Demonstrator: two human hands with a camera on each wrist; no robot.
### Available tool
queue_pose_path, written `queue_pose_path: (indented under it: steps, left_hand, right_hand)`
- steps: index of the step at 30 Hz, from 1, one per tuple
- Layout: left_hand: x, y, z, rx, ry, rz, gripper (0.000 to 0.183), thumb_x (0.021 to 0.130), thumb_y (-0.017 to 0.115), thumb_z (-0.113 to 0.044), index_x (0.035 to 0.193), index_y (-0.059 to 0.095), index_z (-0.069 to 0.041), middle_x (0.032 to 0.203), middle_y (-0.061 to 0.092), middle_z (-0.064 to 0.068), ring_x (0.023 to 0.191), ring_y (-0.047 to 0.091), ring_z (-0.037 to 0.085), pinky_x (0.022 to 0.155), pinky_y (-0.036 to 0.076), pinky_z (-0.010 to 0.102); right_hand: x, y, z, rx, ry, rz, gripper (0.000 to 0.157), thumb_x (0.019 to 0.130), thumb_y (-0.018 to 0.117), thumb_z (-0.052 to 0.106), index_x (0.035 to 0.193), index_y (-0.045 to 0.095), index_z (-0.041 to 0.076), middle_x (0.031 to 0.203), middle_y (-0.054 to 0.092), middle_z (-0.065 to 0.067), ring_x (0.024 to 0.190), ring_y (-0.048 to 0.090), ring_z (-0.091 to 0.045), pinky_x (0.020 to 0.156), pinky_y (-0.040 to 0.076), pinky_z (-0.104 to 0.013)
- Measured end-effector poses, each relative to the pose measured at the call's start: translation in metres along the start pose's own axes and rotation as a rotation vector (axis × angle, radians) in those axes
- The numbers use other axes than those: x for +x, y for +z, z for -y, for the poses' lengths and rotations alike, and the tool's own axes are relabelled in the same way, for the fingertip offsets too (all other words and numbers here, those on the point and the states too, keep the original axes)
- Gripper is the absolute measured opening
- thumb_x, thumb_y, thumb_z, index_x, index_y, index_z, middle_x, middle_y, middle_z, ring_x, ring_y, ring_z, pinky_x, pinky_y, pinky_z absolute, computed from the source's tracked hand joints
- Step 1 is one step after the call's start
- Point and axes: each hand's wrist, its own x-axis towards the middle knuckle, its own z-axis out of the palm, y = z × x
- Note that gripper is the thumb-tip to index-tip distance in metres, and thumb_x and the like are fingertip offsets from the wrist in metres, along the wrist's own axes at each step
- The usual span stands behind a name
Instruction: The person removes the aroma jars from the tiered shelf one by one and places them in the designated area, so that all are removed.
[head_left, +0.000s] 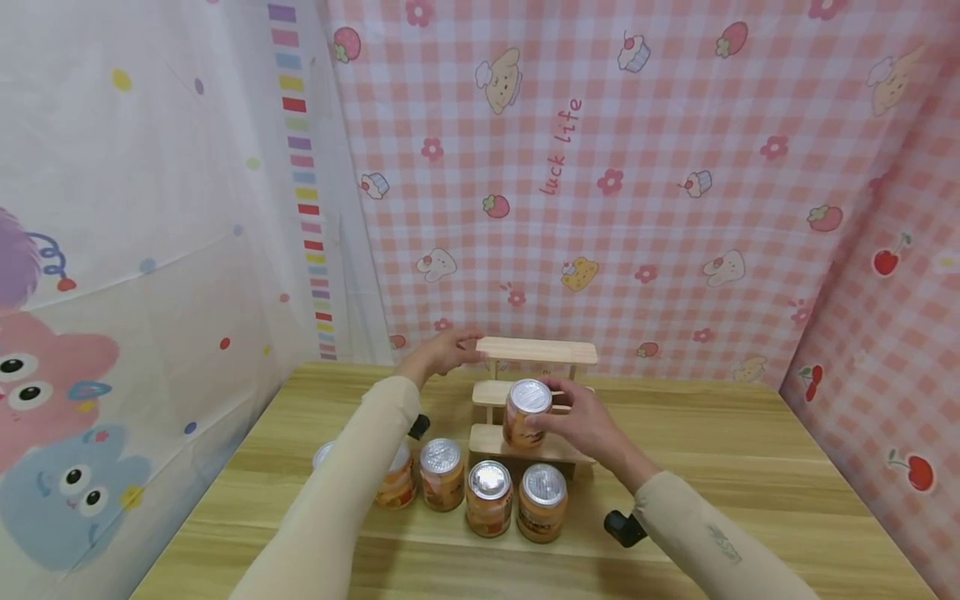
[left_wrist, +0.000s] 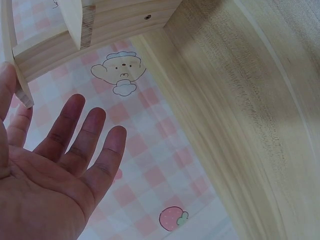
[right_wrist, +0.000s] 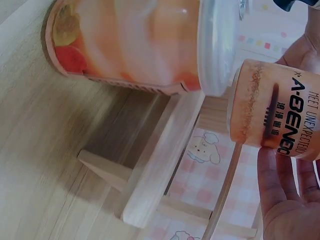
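A small three-tier wooden stand [head_left: 536,350] is on the table. My left hand [head_left: 442,354] is at the left end of its top board, pinching it between thumb and index finger. In the left wrist view the other fingers [left_wrist: 92,135] are spread apart, off the wood. My right hand [head_left: 588,421] grips a can [head_left: 525,421] of orange colour with a silver lid, upright at the lowest step; whether its base touches the step I cannot tell. Printed lettering shows on this can [right_wrist: 280,110] in the right wrist view, with fingers [right_wrist: 272,175] round it.
Several similar cans stand in a row before the stand, among them one can [head_left: 489,500] and another can [head_left: 542,504] at the right end. My left sleeve [head_left: 330,483] partly covers the leftmost ones. Patterned cloths [head_left: 600,208] hang behind and beside the wooden table [head_left: 712,467].
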Motion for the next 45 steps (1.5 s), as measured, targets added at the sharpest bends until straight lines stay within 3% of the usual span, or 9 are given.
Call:
queue_pose_path:
  steps: [3, 8, 12, 15, 19, 22, 45]
  left_hand:
    - [-0.001, 0.0, 0.0, -0.014, 0.002, -0.001, 0.061, 0.099, 0.062, -0.036, 0.152, 0.042, -0.015, 0.144, 0.048, 0.024, 0.082, 0.05, 0.021, 0.088, 0.047, 0.05]
    - [-0.002, 0.0, -0.001, -0.009, 0.0, -0.008, 0.059, 0.099, 0.062, -0.035, 0.152, 0.043, -0.016, 0.143, 0.048, 0.023, 0.082, 0.051, 0.02, 0.079, 0.046, 0.041]
    - [-0.001, 0.0, -0.001, -0.014, -0.001, -0.005, 0.06, 0.099, 0.062, -0.035, 0.152, 0.042, -0.015, 0.144, 0.047, 0.023, 0.088, 0.053, 0.021, 0.08, 0.046, 0.04]
    - [0.0, 0.0, 0.0, -0.019, -0.002, -0.002, 0.061, 0.099, 0.062, -0.035, 0.152, 0.041, -0.016, 0.144, 0.048, 0.023, 0.078, 0.05, 0.018, 0.076, 0.045, 0.037]
    - [0.002, -0.001, 0.002, -0.011, -0.009, 0.001, 0.062, 0.098, 0.063, -0.037, 0.153, 0.041, -0.017, 0.143, 0.049, 0.022, 0.057, 0.035, 0.011, 0.065, 0.041, 0.03]
    - [0.004, -0.001, 0.003, -0.001, -0.014, 0.007, 0.063, 0.098, 0.063, -0.038, 0.153, 0.041, -0.017, 0.142, 0.05, 0.022, 0.051, 0.03, 0.009, 0.061, 0.04, 0.028]
    - [0.001, -0.001, 0.0, 0.023, -0.025, 0.0, 0.062, 0.098, 0.062, -0.04, 0.153, 0.041, -0.02, 0.139, 0.053, 0.016, 0.053, 0.03, 0.01, 0.057, 0.037, 0.027]
  right_hand:
    - [-0.003, -0.006, 0.0, 0.023, 0.005, -0.006, 0.059, 0.084, 0.081, 0.017, 0.135, 0.056, 0.004, 0.129, 0.059, -0.016, 0.117, 0.057, -0.036, 0.087, 0.055, -0.041]
    - [-0.009, -0.014, 0.002, 0.027, 0.007, -0.02, 0.062, 0.084, 0.081, 0.02, 0.138, 0.053, 0.005, 0.134, 0.055, -0.016, 0.12, 0.055, -0.037, 0.087, 0.054, -0.041]
    - [-0.014, -0.02, 0.002, 0.007, 0.015, -0.044, 0.064, 0.083, 0.082, 0.024, 0.138, 0.054, 0.008, 0.132, 0.056, -0.015, 0.121, 0.054, -0.036, 0.088, 0.054, -0.044]
    - [-0.017, -0.024, 0.001, -0.008, 0.028, -0.061, 0.065, 0.082, 0.083, 0.028, 0.138, 0.054, 0.01, 0.131, 0.057, -0.014, 0.121, 0.055, -0.035, 0.089, 0.053, -0.045]
    - [-0.023, -0.029, -0.003, -0.021, 0.03, -0.077, 0.065, 0.082, 0.083, 0.03, 0.137, 0.055, 0.01, 0.128, 0.059, -0.013, 0.12, 0.055, -0.033, 0.087, 0.053, -0.042]
    - [-0.028, -0.033, -0.006, -0.036, 0.034, -0.096, 0.063, 0.082, 0.083, 0.029, 0.136, 0.056, 0.01, 0.125, 0.061, -0.012, 0.119, 0.056, -0.032, 0.083, 0.053, -0.039]
    - [-0.068, -0.061, -0.032, -0.06, 0.053, -0.113, 0.064, 0.083, 0.082, 0.027, 0.136, 0.055, 0.005, 0.128, 0.059, -0.015, 0.117, 0.056, -0.035, 0.079, 0.053, -0.035]
